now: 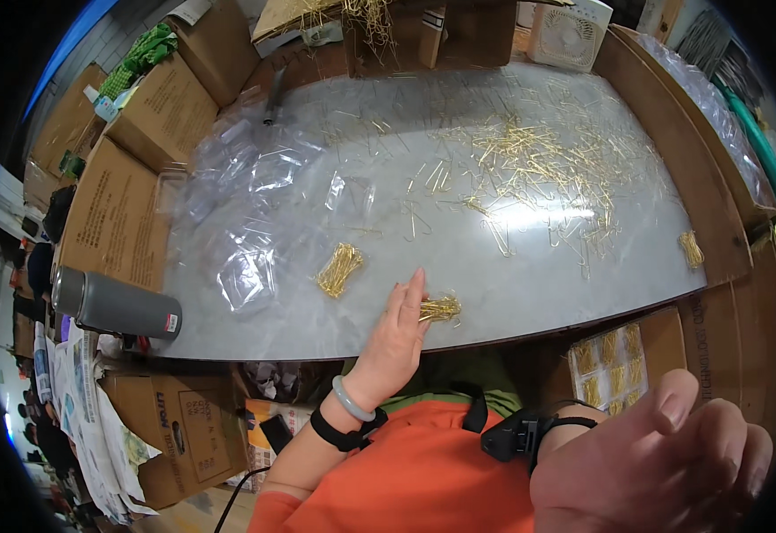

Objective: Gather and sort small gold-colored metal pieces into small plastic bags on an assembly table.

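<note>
**Bundle of gold wire hooks [442, 308] lying against the inner side of the left hand [397, 330]**

The bundle is lying near the front edge of the grey tabletop [517, 302], just to the right of the left hand. Its left end is sitting between that hand's fingers and thumb; the fingers are pointing away from the body, nearly straight and close together. Whether they are gripping the wires, I cannot tell. The right hand [645, 462] is hanging raised and close to the camera, well apart from the bundle, its thumb and fingers standing loosely apart and nothing showing in it.

A second bundle [341, 269] is lying a little beyond and to the left of the left hand. Farther off, a broad heap of loose hooks [539, 164] is spreading over the right half of the surface, while clear plastic bags [250, 271] are covering much of the left. A small bundle [691, 250] is resting by the right edge.

Below the front edge, a sectioned clear tray [599, 358] is holding more gold wires. A grey bottle [126, 306] is lying on its side at the left corner, and a white fan [570, 35] is standing at the far right.
</note>
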Motion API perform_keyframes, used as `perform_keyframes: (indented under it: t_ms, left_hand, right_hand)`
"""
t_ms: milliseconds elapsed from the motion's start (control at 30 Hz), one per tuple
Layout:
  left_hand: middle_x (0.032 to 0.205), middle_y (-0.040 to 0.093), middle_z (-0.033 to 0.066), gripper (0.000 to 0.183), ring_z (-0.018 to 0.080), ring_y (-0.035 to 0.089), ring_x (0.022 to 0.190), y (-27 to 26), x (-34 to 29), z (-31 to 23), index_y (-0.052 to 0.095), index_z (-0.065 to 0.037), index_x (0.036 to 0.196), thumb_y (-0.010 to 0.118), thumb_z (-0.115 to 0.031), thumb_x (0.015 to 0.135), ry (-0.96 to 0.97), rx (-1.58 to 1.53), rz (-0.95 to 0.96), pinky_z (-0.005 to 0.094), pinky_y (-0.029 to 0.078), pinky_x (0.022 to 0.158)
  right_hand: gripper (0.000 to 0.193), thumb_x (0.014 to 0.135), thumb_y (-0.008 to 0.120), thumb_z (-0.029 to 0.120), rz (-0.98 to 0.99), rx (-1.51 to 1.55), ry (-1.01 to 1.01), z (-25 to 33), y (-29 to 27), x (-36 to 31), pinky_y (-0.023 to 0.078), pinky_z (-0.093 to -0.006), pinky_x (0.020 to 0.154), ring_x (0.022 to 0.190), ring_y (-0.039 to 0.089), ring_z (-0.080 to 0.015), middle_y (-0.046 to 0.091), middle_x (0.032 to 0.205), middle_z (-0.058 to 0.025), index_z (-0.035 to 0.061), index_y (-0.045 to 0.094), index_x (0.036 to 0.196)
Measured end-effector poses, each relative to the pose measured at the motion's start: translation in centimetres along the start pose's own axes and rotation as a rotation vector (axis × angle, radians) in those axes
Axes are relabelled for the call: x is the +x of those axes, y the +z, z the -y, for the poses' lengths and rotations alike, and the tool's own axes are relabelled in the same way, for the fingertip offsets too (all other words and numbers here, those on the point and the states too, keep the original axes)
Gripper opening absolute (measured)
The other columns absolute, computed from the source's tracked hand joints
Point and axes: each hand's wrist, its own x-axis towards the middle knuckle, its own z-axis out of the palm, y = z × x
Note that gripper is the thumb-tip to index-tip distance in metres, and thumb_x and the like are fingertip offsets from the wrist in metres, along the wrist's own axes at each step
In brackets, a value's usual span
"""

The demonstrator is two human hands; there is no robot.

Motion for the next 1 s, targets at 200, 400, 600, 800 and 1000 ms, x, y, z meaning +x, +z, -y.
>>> perform_keyframes:
  t_ms: [200, 400, 600, 800, 1000]
  left_hand:
    - [0.136, 0.049, 0.0282, 0.079, 0.047, 0.054, 0.118, 0.2, -0.1, 0.4, 0.017, 0.0, 0.161, 0.055, 0.009, 0.093, 0.026, 0.005, -0.006, 0.0483, 0.046, 0.104]
    - [0.152, 0.039, 0.0274, 0.084, 0.0464, 0.041, 0.141, -1.9, -1.0, 0.0, 0.024, 0.003, 0.158, 0.072, -0.006, 0.09, 0.079, 0.043, -0.087, 0.048, 0.039, 0.115]
    - [0.125, 0.059, 0.019, 0.047, 0.0372, 0.057, 0.117, -2.6, -3.1, -0.2, 0.068, 0.0, 0.12, 0.085, -0.016, 0.079, -0.026, 0.358, -0.242, 0.0429, 0.047, 0.099]
    - [0.085, 0.061, 0.007, 0.02, 0.0293, 0.056, 0.085, -2.4, -2.6, -0.5, 0.07, -0.006, 0.085, 0.085, -0.016, 0.077, -0.035, 0.355, -0.337, 0.0409, 0.044, 0.076]
    - [0.08, 0.061, 0.0056, 0.016, 0.0288, 0.056, 0.081, -1.7, -0.5, 0.5, 0.069, -0.006, 0.081, 0.083, -0.013, 0.078, 0.051, 0.305, -0.279, 0.0419, 0.044, 0.075]
  right_hand:
    - [0.023, 0.095, 0.063, 0.012, 0.078, 0.79, -0.07, 0.9, 0.3, 2.9, 0.054, -0.0394, 0.083, 0.103, 0.064, -0.0336, 0.064, 0.114, -0.0159, 0.0017, 0.062, 0.116]
    - [0.031, 0.087, 0.072, 0.0, -0.132, 0.654, -0.347, 0.3, 17.3, 7.0, 0.053, -0.0463, 0.097, 0.114, 0.064, -0.04, 0.067, 0.121, -0.0181, 0.0, 0.065, 0.118]
    - [0.039, 0.085, 0.072, 0.003, -0.006, 0.431, -0.381, -0.9, 22.0, 4.0, 0.046, -0.0486, 0.11, 0.125, 0.06, -0.0355, 0.065, 0.131, -0.0141, 0.0013, 0.063, 0.124]
    - [0.043, 0.081, 0.068, 0.001, -0.058, 0.411, -0.399, -1.0, 22.5, 3.7, 0.048, -0.049, 0.107, 0.123, 0.061, -0.0344, 0.065, 0.128, -0.0141, 0.0006, 0.062, 0.124]
    - [0.04, 0.083, 0.066, 0.002, -0.103, 0.423, -0.378, -0.9, 22.6, 4.0, 0.05, -0.0483, 0.104, 0.117, 0.063, -0.0344, 0.065, 0.12, -0.0128, 0.0007, 0.061, 0.123]
